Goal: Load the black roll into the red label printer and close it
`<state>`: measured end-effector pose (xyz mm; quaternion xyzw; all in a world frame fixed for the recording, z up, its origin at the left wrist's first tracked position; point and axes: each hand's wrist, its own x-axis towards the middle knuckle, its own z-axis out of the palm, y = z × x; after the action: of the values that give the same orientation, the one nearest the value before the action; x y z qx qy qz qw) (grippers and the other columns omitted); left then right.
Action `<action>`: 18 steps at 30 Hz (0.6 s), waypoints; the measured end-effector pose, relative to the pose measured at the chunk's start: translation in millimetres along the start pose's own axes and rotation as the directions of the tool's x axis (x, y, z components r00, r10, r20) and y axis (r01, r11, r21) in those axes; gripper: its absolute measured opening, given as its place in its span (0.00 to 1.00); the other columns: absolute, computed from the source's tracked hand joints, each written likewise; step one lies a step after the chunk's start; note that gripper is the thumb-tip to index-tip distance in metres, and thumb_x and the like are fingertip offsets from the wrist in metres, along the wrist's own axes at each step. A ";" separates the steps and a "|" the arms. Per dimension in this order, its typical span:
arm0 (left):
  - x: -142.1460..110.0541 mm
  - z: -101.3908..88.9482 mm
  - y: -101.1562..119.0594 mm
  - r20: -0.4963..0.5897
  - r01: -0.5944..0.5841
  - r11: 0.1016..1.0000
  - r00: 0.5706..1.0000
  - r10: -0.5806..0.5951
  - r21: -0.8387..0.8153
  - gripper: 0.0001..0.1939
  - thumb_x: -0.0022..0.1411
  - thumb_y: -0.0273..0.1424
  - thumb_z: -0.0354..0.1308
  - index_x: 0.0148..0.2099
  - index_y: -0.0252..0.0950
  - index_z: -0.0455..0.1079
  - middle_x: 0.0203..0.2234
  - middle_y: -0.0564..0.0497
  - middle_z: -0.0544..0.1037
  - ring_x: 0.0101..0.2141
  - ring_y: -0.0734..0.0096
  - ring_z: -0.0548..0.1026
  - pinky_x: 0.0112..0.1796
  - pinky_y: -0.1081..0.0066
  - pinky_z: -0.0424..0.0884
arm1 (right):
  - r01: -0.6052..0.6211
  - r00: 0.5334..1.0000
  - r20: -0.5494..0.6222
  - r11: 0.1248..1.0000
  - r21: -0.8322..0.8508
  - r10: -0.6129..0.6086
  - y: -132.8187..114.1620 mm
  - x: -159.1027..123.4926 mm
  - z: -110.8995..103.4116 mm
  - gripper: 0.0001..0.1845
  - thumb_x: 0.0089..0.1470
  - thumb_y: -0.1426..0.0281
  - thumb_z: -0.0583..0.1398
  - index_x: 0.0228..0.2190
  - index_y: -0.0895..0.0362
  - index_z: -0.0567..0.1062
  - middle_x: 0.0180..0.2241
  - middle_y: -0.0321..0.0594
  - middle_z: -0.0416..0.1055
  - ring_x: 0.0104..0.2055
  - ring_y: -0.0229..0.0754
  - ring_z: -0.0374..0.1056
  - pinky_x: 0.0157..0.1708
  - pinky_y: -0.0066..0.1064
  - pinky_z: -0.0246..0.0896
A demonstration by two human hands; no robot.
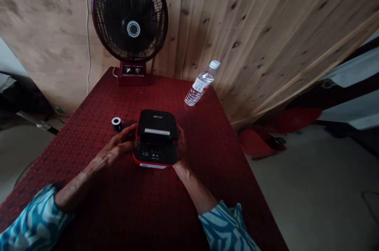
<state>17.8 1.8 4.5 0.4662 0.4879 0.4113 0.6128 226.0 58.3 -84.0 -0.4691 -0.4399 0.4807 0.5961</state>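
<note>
Nearest me, my left hand (120, 144) and right hand (182, 152) grip the sides of the black-and-red printer (156, 136) on the red table (207, 187). A leftward push could topple the small roll (116, 124); shoving forward-right might knock the bottle (200, 85). The fan (130, 14) stands farthest.

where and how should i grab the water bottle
Probably the ribbed lower body of the bottle, from its right side: it appears upright, so fingers can wrap around the round sides below the label, with the two hands now at the black-and-red device.
</note>
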 end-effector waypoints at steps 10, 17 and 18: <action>-2.9 11.1 6.1 -0.050 0.005 0.999 0.999 -0.007 -0.038 0.40 0.54 0.39 0.61 0.68 0.43 0.57 0.58 0.46 0.72 0.57 0.45 0.69 0.56 0.53 0.67 | -0.048 0.994 -0.100 0.997 0.059 0.054 -14.1 0.8 6.3 0.22 0.50 0.55 0.57 0.44 0.53 0.74 0.47 0.41 0.76 0.49 0.45 0.69 0.50 0.38 0.61; -5.5 4.7 8.1 -0.047 0.013 0.997 0.999 -0.009 0.079 0.35 0.57 0.41 0.61 0.66 0.42 0.60 0.49 0.45 0.80 0.45 0.51 0.79 0.44 0.59 0.75 | -0.027 0.996 -0.083 0.997 0.073 0.033 -7.7 2.9 6.1 0.21 0.51 0.56 0.57 0.43 0.52 0.75 0.47 0.40 0.76 0.50 0.45 0.69 0.51 0.39 0.61; -5.7 2.6 10.4 -0.071 -0.010 0.989 0.997 0.021 0.147 0.33 0.58 0.42 0.60 0.64 0.42 0.62 0.46 0.46 0.81 0.42 0.53 0.80 0.41 0.61 0.76 | -0.022 0.996 -0.085 0.997 0.077 0.028 -7.5 3.0 6.2 0.21 0.50 0.56 0.57 0.43 0.52 0.75 0.47 0.40 0.76 0.50 0.45 0.69 0.50 0.39 0.61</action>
<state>18.8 -1.8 16.1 0.4984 0.5350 0.3956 0.5557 221.6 61.3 -75.4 -0.4718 -0.3894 0.4840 0.6257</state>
